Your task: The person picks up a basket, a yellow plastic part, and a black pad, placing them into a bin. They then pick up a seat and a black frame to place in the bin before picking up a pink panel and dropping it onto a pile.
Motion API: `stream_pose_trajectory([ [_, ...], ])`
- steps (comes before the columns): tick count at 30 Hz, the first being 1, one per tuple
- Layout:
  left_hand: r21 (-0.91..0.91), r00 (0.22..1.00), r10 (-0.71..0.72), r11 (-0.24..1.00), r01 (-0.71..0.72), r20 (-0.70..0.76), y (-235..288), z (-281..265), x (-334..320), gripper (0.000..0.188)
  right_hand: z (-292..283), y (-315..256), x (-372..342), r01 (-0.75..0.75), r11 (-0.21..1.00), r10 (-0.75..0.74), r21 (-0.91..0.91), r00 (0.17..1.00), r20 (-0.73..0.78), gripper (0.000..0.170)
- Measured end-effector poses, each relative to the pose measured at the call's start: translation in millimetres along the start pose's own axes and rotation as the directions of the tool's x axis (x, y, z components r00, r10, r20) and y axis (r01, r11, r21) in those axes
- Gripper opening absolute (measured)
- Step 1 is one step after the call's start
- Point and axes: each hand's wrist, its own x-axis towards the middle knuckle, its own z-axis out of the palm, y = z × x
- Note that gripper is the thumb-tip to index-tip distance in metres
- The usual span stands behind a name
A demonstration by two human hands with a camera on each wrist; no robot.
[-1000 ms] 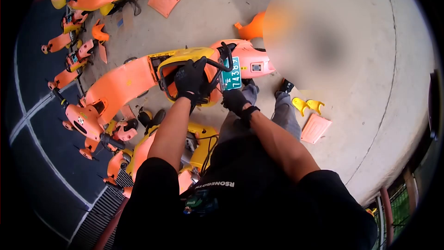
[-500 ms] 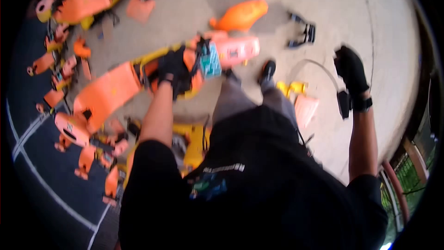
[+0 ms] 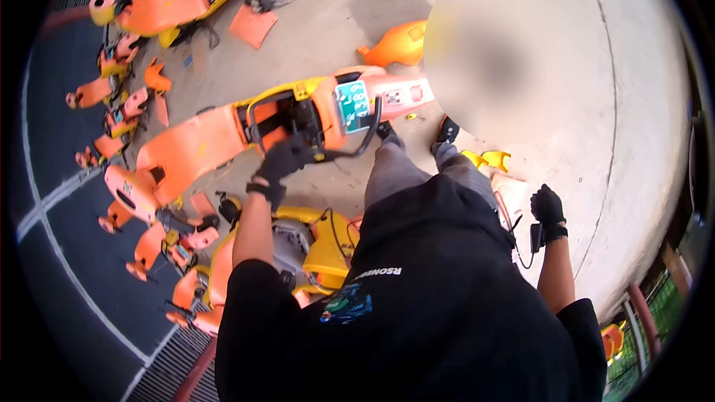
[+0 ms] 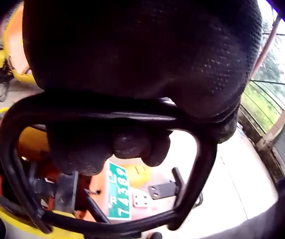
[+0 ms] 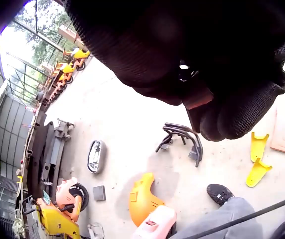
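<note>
My gloved left hand (image 3: 284, 164) grips a black tubular loop (image 3: 372, 134) over a pink and yellow scooter (image 3: 190, 149). In the left wrist view, the fingers (image 4: 132, 144) curl under the top bar of the loop (image 4: 195, 181). A green number plate (image 4: 119, 191) shows through it, on the scooter's end. Off to the right, away from the scooter, is my gloved right hand (image 3: 549, 206). Its fingers (image 5: 242, 109) are curled round a small object with a reddish-brown edge (image 5: 199, 98); the rest of that object is hidden.
An orange shell (image 3: 398, 43) lies beyond the scooter. Two yellow parts (image 3: 488, 160) and a pink panel (image 3: 510, 192) are on the floor near my feet. Bent black tubes (image 5: 185, 137) lie on the ground. More scooters (image 3: 160, 11) stand at left.
My right hand has moved from the number plate out to the right, away from the scooter. The black loop has come nearer my body with my left hand on it.
</note>
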Motion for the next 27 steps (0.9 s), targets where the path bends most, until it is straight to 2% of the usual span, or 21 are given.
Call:
stream_pose_trajectory([
  [2, -0.007, 0.979, 0.118, 0.993, -0.12, -0.164, -7, -29, 6, 0.022, -26, -102, 11, -0.208, 0.928, 0.215, 0.31, 0.977, 0.011, 0.016],
  [4, 0.027, 0.986, -0.071, 0.997, 0.076, -0.15, -12, -52, 18, 0.032, -40, -141, 23, -0.268, 0.901, 0.284, 0.342, 0.959, 0.005, 0.02],
  [5, 0.068, 0.983, 0.065, 0.996, -0.054, -0.17, -38, -53, 31, 0.035, -43, -153, 28, -0.501, 0.507, 0.557, 0.701, 0.812, 0.177, 0.02],
  [6, -0.011, 0.979, 0.135, 0.99, -0.138, -0.154, -17, -61, 27, 0.035, -44, -142, 29, -0.418, 0.364, 0.354, 0.832, 0.889, 0.291, 0.018],
  [7, -0.09, 0.968, 0.206, 0.971, -0.22, -0.142, 22, -76, 20, 0.035, -48, -161, 32, -0.418, 0.368, 0.353, 0.831, 0.889, 0.291, 0.018],
  [9, 0.102, 0.995, 0.09, 0.991, -0.086, -0.038, 70, -101, -6, 0.029, -55, -224, 32, -0.48, 0.347, 0.676, 0.806, 0.723, 0.14, 0.018],
  [10, 0.093, 0.994, 0.106, 0.99, -0.104, -0.023, 80, -108, -18, 0.025, -50, -229, 29, -0.462, 0.37, 0.698, 0.806, 0.711, 0.087, 0.021],
  [11, 0.093, 0.983, 0.172, 0.982, -0.166, -0.067, 101, -122, -38, 0.027, -32, -200, 27, -0.454, 0.367, 0.702, 0.812, 0.708, 0.079, 0.021],
  [12, 0.095, 0.965, 0.239, 0.969, -0.23, -0.106, 116, -132, -53, 0.029, -5, -143, 22, -0.342, 0.668, 0.521, 0.661, 0.849, -0.088, 0.021],
  [13, -0.086, 0.972, 0.208, 0.972, -0.218, -0.106, 99, -153, -58, 0.023, -7, -159, 15, -0.382, 0.647, 0.537, 0.66, 0.843, -0.038, 0.023],
  [14, -0.205, 0.849, 0.204, 0.918, -0.338, -0.487, 114, -159, -78, 0.018, -10, -180, 10, -0.421, 0.626, 0.55, 0.656, 0.835, 0.011, 0.025],
  [15, 0.03, 0.773, 0.278, 0.948, -0.318, -0.57, 131, -181, -94, 0.018, -9, -193, 7, -0.511, 0.408, 0.68, 0.757, 0.723, 0.122, 0.026],
  [16, 0.426, 0.651, 0.581, 0.81, -0.403, -0.489, 126, -211, -99, 0.016, 9, -175, -3, -0.348, 0.82, 0.448, 0.454, 0.884, -0.133, 0.021],
  [17, 0.745, 0.488, 0.821, 0.518, -0.421, -0.295, 127, -233, -94, 0.016, 12, -186, -9, -0.392, 0.681, 0.555, 0.618, 0.827, -0.087, 0.02],
  [18, 0.245, 0.625, 0.568, 0.813, -0.528, -0.535, 150, -229, -94, 0.018, 14, -197, -15, -0.397, 0.504, 0.654, 0.767, 0.756, -0.038, 0.021],
  [19, -0.342, 0.819, 0.236, 0.822, -0.455, -0.524, 168, -221, -95, 0.021, 15, -209, -21, -0.362, 0.317, 0.74, 0.877, 0.672, 0.01, 0.022],
  [22, -0.3, 0.793, 0.407, 0.768, -0.566, -0.453, 190, -183, -52, 0.024, 32, -241, -51, -0.13, 0.338, 0.757, 0.932, 0.626, -0.187, 0.015],
  [23, -0.265, 0.784, 0.491, 0.754, -0.601, -0.379, 198, -169, -35, 0.023, 32, -264, -66, 0.012, 0.214, 0.771, 0.977, 0.611, -0.177, 0.016],
  [25, -0.328, 0.839, 0.478, 0.773, -0.543, -0.261, 200, -156, 2, 0.018, 57, -273, -97, 0.133, 0.207, 0.779, 0.969, 0.577, -0.245, 0.03],
  [26, -0.17, 0.742, 0.582, 0.737, -0.654, -0.331, 207, -136, 11, 0.018, 65, -277, -113, 0.226, 0.183, 0.739, 0.957, 0.61, -0.285, 0.034],
  [27, -0.238, 0.773, 0.572, 0.739, -0.631, -0.273, 213, -124, 19, 0.018, 72, -283, -124, 0.241, 0.14, 0.783, 0.96, 0.566, -0.257, 0.034],
])
